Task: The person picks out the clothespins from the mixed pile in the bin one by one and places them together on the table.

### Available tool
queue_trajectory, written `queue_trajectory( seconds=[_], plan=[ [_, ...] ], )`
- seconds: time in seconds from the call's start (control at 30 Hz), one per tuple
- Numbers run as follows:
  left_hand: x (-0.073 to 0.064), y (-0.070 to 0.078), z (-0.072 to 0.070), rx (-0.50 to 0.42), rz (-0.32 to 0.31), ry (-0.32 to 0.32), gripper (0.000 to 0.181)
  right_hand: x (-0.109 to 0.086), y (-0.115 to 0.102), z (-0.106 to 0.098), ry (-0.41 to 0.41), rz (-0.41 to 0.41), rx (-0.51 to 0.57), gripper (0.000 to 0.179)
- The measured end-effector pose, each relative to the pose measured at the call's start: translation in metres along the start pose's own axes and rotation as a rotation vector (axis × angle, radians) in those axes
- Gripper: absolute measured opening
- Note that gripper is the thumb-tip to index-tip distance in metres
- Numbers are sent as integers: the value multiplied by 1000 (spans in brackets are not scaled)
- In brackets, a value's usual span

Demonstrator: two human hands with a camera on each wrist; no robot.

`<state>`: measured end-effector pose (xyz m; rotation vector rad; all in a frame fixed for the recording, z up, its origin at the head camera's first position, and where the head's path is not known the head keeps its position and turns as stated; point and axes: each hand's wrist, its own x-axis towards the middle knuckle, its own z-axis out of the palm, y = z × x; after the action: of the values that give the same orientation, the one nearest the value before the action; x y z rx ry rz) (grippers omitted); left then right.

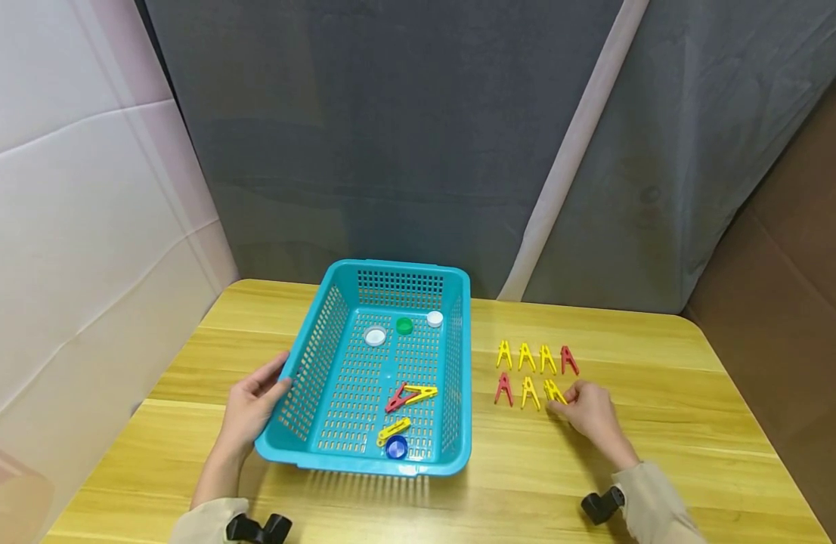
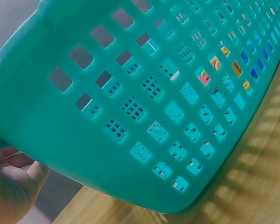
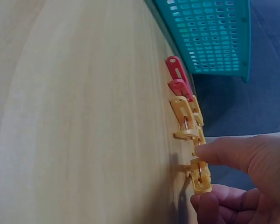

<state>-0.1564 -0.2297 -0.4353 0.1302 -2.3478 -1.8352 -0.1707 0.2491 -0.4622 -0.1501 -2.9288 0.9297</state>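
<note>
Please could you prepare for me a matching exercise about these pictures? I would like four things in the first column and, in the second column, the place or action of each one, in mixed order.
Column 1
1. Blue cap
2. Green cap
3. Left hand
4. Right hand

Column 2
A. Holding a yellow clip
B. Between two white caps
C. At the end of the basket nearest the person
D. Holding the basket by its side

Right pairs: 1-C, 2-B, 3-D, 4-A
</note>
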Motion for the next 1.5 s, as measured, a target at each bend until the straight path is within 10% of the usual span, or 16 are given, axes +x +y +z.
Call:
queue_trajectory(
  seconds=[0.73, 1.5],
  plan=[
    [-1, 3, -1, 8, 5, -22, 44, 7, -18, -11, -102, -27, -71, 35],
    [-1, -1, -1, -5, 17, -10, 43, 34, -141, -12, -34, -377, 116, 19]
  ],
)
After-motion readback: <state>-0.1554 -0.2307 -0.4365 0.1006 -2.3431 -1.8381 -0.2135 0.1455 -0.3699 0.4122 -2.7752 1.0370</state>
